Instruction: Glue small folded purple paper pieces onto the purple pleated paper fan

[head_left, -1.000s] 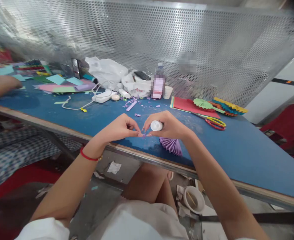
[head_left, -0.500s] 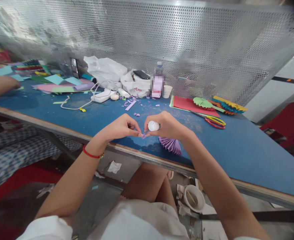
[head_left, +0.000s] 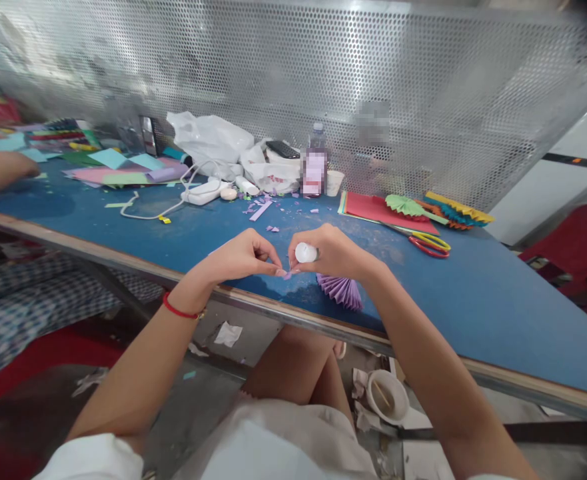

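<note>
Landmark: purple pleated fan [head_left: 342,293], on the blue table [head_left: 493,313] near its front edge, top hidden behind the right hand [head_left: 329,245].
Left grip: left hand [head_left: 246,256], left of the fan, fingertips pinched on a small purple paper piece [head_left: 287,275].
Right grip: fingers closed round a white tube [head_left: 306,252], fingertips at the same piece.
Piece position: left of the fan, between both hands' fingertips.
Scissors [head_left: 429,245]: right of the fan, farther back.
Purple scraps [head_left: 261,211]: beyond the fan, to its left.
</note>
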`<state>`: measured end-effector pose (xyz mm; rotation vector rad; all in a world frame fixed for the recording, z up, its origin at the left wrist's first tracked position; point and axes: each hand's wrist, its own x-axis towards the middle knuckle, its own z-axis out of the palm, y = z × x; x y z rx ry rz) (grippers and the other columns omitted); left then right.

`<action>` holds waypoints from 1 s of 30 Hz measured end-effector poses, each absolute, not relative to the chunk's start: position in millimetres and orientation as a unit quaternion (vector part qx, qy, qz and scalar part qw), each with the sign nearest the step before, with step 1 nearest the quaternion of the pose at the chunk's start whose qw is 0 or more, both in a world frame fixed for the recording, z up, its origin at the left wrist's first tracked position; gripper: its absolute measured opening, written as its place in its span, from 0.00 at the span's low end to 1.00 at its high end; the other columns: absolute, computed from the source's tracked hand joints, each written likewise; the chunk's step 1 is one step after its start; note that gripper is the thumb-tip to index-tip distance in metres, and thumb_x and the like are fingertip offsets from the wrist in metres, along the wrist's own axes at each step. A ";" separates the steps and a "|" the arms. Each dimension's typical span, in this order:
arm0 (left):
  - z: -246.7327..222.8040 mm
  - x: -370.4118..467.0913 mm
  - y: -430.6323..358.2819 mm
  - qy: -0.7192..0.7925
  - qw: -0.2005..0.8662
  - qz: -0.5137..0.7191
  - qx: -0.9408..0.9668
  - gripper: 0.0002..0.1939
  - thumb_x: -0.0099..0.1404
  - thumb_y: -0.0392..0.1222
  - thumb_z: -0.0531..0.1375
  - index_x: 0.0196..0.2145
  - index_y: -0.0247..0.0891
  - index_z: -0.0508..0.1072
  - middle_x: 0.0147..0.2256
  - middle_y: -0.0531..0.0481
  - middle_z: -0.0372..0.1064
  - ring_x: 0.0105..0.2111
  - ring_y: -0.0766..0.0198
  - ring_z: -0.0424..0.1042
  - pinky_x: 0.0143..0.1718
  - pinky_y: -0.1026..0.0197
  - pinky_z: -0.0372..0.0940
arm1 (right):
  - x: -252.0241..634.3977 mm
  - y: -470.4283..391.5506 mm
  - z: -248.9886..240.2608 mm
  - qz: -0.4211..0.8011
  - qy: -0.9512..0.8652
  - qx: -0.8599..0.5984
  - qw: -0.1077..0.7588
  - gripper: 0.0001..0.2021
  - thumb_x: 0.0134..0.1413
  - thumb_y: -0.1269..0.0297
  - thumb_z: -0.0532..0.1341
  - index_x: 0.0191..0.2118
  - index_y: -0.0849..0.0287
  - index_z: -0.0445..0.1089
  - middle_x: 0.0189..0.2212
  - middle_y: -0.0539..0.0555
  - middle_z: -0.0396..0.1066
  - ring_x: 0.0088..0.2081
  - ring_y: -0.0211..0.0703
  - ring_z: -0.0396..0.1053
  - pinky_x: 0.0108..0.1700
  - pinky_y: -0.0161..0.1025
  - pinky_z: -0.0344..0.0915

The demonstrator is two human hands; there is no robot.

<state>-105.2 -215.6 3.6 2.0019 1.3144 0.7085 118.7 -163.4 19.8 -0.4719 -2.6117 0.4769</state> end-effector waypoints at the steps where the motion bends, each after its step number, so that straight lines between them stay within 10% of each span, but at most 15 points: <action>1: 3.8 -104.6 -216.0 0.499 0.315 0.269 0.761 0.16 0.53 0.51 0.71 0.27 0.33 0.84 0.16 0.59 0.46 0.20 0.72 0.45 0.21 0.64 0.41 | 118.8 -163.7 19.8 0.173 -0.944 -0.171 0.223 0.06 0.50 0.72 0.72 0.32 0.58 0.75 0.29 0.47 0.78 0.31 0.36 0.70 0.37 0.33 0.58; 17: -15.3 -101.2 -247.4 0.517 0.232 0.399 0.721 0.17 0.60 0.54 0.68 0.29 0.36 0.82 0.17 0.56 0.59 0.21 0.71 0.54 0.22 0.65 0.51 | 163.6 -165.8 37.0 0.187 -0.933 -0.199 0.233 0.03 0.51 0.73 0.65 0.30 0.60 0.72 0.27 0.49 0.78 0.29 0.36 0.73 0.35 0.33 0.60; 23: -35.4 -44.0 -249.1 0.449 0.175 0.361 0.799 0.13 0.66 0.48 0.64 0.44 0.42 0.82 0.40 0.45 0.74 0.42 0.57 0.73 0.47 0.55 0.69 | 200.3 -163.8 28.1 0.211 -0.938 -0.186 0.201 0.03 0.51 0.74 0.64 0.31 0.60 0.71 0.27 0.48 0.78 0.29 0.36 0.75 0.33 0.32 0.63; 30: -34.5 -25.3 -233.1 0.486 0.140 0.270 0.819 0.29 0.66 0.50 0.64 0.64 0.44 0.69 0.70 0.41 0.56 0.70 0.43 0.54 0.69 0.37 0.53 | 211.0 -165.4 19.3 0.223 -0.927 -0.169 0.250 0.04 0.56 0.72 0.64 0.31 0.58 0.71 0.28 0.49 0.79 0.30 0.39 0.78 0.34 0.32 0.69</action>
